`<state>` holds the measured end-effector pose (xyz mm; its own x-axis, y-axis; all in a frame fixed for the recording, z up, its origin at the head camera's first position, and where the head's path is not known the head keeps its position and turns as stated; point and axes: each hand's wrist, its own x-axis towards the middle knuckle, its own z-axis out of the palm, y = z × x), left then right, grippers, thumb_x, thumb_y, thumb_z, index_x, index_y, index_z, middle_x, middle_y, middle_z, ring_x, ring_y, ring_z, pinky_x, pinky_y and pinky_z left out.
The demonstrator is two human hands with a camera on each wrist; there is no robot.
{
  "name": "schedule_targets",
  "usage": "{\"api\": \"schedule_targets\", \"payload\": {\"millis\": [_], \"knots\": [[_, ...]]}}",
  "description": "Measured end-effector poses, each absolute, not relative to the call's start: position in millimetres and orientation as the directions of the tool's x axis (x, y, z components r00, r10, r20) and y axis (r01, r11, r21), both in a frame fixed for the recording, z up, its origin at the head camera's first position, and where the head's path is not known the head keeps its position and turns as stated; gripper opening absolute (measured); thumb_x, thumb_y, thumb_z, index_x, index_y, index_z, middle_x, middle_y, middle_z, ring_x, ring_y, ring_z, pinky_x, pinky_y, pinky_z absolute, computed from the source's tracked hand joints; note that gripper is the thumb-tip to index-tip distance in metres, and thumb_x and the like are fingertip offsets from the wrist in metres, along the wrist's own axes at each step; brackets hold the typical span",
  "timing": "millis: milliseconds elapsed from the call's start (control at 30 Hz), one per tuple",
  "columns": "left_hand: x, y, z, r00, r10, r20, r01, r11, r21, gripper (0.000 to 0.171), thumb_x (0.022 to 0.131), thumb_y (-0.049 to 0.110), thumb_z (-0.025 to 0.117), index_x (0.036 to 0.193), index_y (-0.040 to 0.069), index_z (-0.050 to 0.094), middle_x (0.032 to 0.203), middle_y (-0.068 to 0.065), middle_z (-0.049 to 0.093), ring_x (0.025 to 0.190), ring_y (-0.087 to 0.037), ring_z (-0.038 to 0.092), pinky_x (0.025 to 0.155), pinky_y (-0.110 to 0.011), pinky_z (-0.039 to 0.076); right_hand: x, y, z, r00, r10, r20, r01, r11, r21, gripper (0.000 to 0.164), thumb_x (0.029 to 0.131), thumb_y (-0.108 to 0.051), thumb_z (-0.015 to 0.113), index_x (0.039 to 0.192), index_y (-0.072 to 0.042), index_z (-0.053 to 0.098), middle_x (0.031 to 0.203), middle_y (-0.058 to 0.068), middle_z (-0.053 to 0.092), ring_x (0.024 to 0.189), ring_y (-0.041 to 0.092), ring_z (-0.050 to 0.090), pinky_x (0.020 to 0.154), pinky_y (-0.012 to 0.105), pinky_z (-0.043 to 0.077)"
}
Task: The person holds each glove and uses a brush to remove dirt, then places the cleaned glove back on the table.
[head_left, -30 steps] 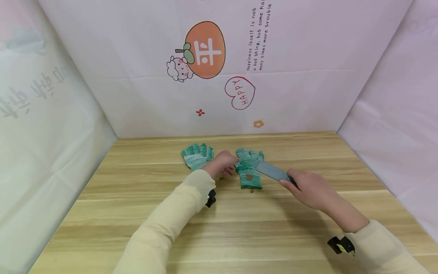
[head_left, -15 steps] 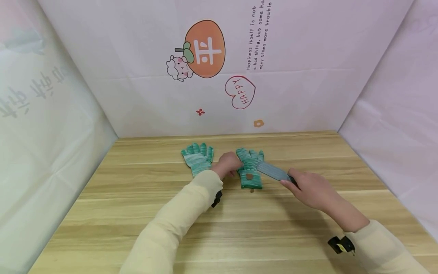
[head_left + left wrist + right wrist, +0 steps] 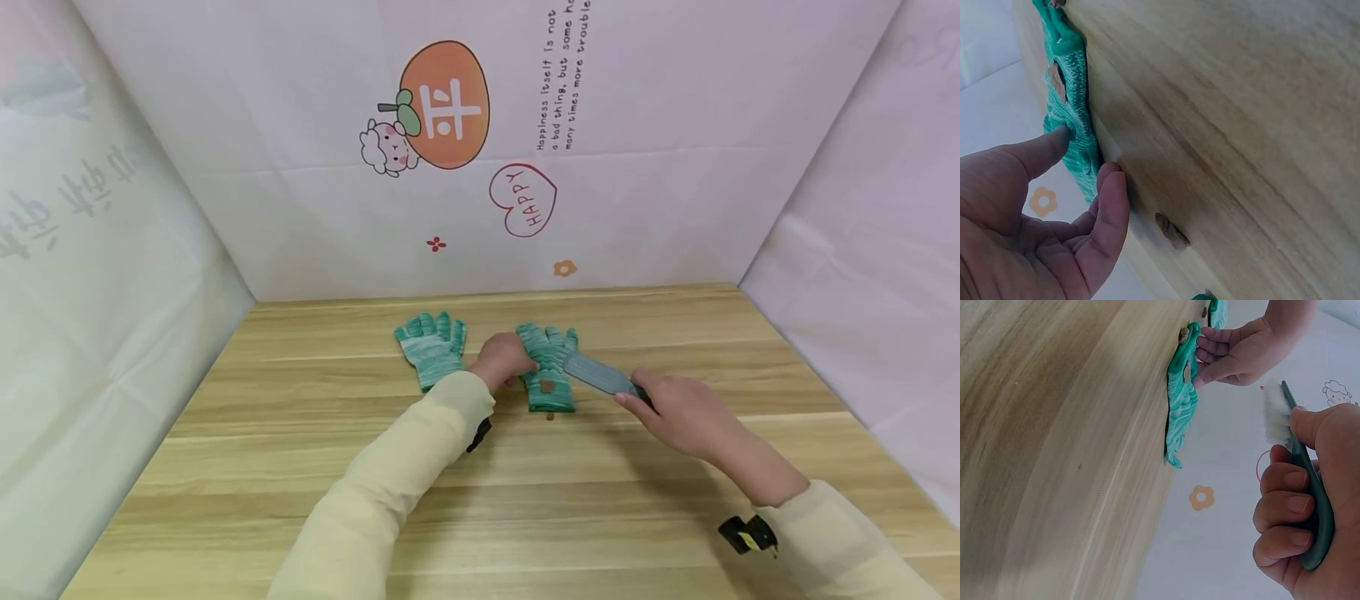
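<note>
A green-and-white knitted glove (image 3: 552,402) lies on the wooden table, with a brown fragment (image 3: 547,387) on its cuff. My left hand (image 3: 506,357) pinches its near side edge: in the left wrist view the thumb (image 3: 1054,144) is on top of the knit and the curled fingertips meet the edge. My right hand (image 3: 686,412) grips the dark green handle of a brush (image 3: 600,375), whose back faces up over the glove's right side. White bristles (image 3: 1277,415) show in the right wrist view. A matching glove (image 3: 431,350) lies flat to the left.
Small brown bits lie on the table (image 3: 480,517), one crumb (image 3: 551,416) just below the glove's cuff and another piece (image 3: 1171,231) beside my left fingers. White printed sheets form a back wall (image 3: 315,217) and side walls around the tabletop.
My left hand has moved right, from between the two gloves to the right glove's edge, where it takes hold. The left glove is less covered. My right hand and the brush have stayed nearly still.
</note>
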<state>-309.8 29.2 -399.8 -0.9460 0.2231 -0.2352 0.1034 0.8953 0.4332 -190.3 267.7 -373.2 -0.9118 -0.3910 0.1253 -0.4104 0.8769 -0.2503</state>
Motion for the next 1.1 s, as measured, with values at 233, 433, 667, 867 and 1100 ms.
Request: {"api": "schedule_targets", "payload": {"millis": [233, 433, 667, 867, 1100], "knots": [[-310.7, 30.7, -401.2, -0.945, 0.227, -0.237, 0.122, 0.913, 0.388, 0.027, 0.089, 0.031, 0.073, 0.084, 0.004, 0.071, 0.066, -0.01, 0.066, 0.043, -0.013, 0.05, 0.044, -0.026, 0.042, -190.3, 267.0, -372.9, -0.913, -0.389, 0.126, -0.408, 0.877, -0.254, 0.03, 0.102, -0.037, 0.051, 0.084, -0.013, 0.048, 0.06, -0.003, 0.039, 0.05, 0.011, 0.035, 0.047, 0.028, 0.03], [-311.8, 32.5, -404.3, -0.95, 0.204, -0.236, 0.1, 0.916, 0.388, 0.025, 0.088, 0.031, 0.074, 0.082, 0.007, 0.07, 0.064, -0.007, 0.064, 0.044, -0.013, 0.05, 0.043, -0.026, 0.042, -190.8, 266.9, -373.6, -0.914, -0.386, 0.127, -0.406, 0.878, -0.253, 0.031, 0.101, -0.039, 0.051, 0.084, -0.013, 0.049, 0.06, -0.004, 0.04, 0.05, 0.011, 0.036, 0.047, 0.028, 0.03], [-315.6, 32.5, -408.0, -0.947, 0.2, -0.25, 0.087, 0.912, 0.401, 0.02, 0.092, 0.023, 0.068, 0.082, 0.006, 0.068, 0.062, -0.006, 0.063, 0.046, -0.015, 0.056, 0.042, -0.025, 0.043, -190.8, 266.4, -376.0, -0.91, -0.392, 0.137, -0.414, 0.875, -0.252, 0.031, 0.101, -0.038, 0.052, 0.084, -0.013, 0.049, 0.06, -0.004, 0.04, 0.049, 0.011, 0.035, 0.046, 0.027, 0.03], [-316.9, 30.0, -410.0, -0.944, 0.226, -0.24, 0.1, 0.89, 0.445, 0.021, 0.093, 0.015, 0.06, 0.074, 0.007, 0.064, 0.061, -0.007, 0.063, 0.049, -0.018, 0.059, 0.042, -0.026, 0.042, -189.6, 266.1, -376.5, -0.915, -0.383, 0.124, -0.403, 0.879, -0.254, 0.032, 0.101, -0.039, 0.052, 0.084, -0.012, 0.049, 0.06, -0.003, 0.04, 0.049, 0.011, 0.035, 0.046, 0.027, 0.03], [-313.9, 26.1, -411.9, -0.957, 0.237, -0.166, 0.115, 0.837, 0.534, 0.044, 0.093, 0.016, 0.061, 0.051, 0.012, 0.047, 0.059, -0.01, 0.064, 0.051, -0.02, 0.06, 0.043, -0.027, 0.041, -190.0, 265.4, -378.0, -0.915, -0.384, 0.12, -0.402, 0.881, -0.249, 0.034, 0.101, -0.042, 0.05, 0.085, -0.012, 0.049, 0.061, -0.003, 0.04, 0.05, 0.012, 0.036, 0.046, 0.028, 0.03]]}}
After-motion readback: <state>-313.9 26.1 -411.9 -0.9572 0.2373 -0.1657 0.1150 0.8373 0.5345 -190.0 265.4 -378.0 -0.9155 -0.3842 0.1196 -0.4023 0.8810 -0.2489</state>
